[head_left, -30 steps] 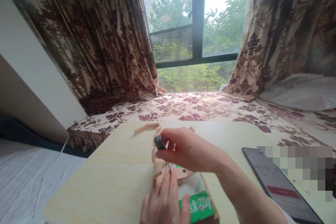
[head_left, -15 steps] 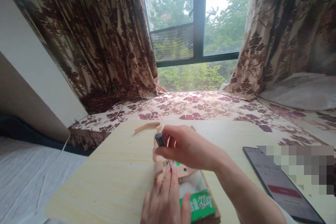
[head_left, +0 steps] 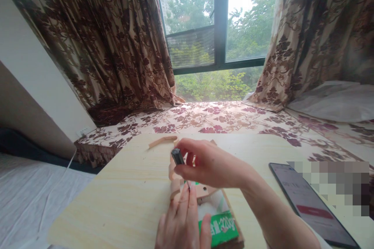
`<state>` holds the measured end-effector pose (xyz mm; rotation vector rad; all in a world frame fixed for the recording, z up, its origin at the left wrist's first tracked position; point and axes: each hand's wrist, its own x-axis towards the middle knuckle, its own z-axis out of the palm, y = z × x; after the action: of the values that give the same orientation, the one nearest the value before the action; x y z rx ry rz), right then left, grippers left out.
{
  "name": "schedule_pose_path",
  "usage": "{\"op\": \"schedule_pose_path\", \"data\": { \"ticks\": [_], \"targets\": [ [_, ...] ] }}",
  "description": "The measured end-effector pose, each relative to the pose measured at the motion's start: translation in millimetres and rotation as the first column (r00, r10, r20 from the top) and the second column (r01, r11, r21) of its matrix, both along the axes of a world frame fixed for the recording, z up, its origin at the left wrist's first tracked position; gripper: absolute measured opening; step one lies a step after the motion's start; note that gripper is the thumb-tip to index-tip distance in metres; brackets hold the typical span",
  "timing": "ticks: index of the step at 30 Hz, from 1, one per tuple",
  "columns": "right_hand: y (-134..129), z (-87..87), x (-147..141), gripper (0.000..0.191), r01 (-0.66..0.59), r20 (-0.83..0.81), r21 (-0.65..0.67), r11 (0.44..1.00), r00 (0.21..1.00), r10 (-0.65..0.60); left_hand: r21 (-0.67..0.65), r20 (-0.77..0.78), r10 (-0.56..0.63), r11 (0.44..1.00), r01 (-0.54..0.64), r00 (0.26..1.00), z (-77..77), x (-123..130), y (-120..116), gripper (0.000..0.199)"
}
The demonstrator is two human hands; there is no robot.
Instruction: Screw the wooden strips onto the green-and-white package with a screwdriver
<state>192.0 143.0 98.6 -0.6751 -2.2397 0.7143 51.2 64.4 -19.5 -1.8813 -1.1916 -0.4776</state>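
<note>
My right hand [head_left: 201,161] grips the black handle [head_left: 177,156] of a screwdriver-like tool with a thin metal shaft, tilted with its tip down. The tip meets a tan, leather-like strip [head_left: 204,190] right by the fingertips of my left hand [head_left: 182,221]. That left hand lies with fingers stretched forward, pressing the strip against a green and white printed pack [head_left: 220,227]. A dark round spot shows on the strip right of the tip. The strip's curled end [head_left: 175,188] rises left of the fingers. My right hand hides part of it.
All this lies on a pale wood-grain table [head_left: 117,198]. A curved tan strip [head_left: 162,141] rests near its far edge. To the right is a phone [head_left: 312,206] with a lit screen. Behind are a flowered cloth [head_left: 204,116], curtains and a window.
The whole view has shifted very slightly. Both hands keep nearly the same pose, with the tool tip still at the left fingertips.
</note>
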Motion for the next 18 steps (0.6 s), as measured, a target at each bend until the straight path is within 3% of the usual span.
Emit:
{"op": "schedule_pose_path", "data": {
  "ticks": [3, 9, 15, 18],
  "targets": [
    [-1, 1.7, 0, 0.004, -0.05, 0.009, -0.033, 0.998, 0.999, 0.05, -0.015, 0.024, 0.019, 1.0, -0.018, 1.0, -1.1, 0, 1, 0.039],
    [1, -0.6, -4, 0.011, 0.086, 0.01, 0.02, 0.996, 0.996, -0.086, -0.06, 0.012, -0.013, 0.998, 0.014, 1.0, -7.5, -5, 0, 0.045],
    [-1, 1.5, -3, 0.005, -0.041, 0.008, -0.049, 0.998, 0.999, 0.042, -0.003, 0.247, 0.059, 0.998, -0.06, 0.967, -20.4, 10, 1, 0.038],
    [0, 1.9, -4, 0.009, 0.031, 0.026, -0.045, 0.999, 0.999, -0.03, 0.009, 0.219, 0.035, 0.999, -0.038, 0.975, -14.4, 9, 1, 0.037]
  ]
}}
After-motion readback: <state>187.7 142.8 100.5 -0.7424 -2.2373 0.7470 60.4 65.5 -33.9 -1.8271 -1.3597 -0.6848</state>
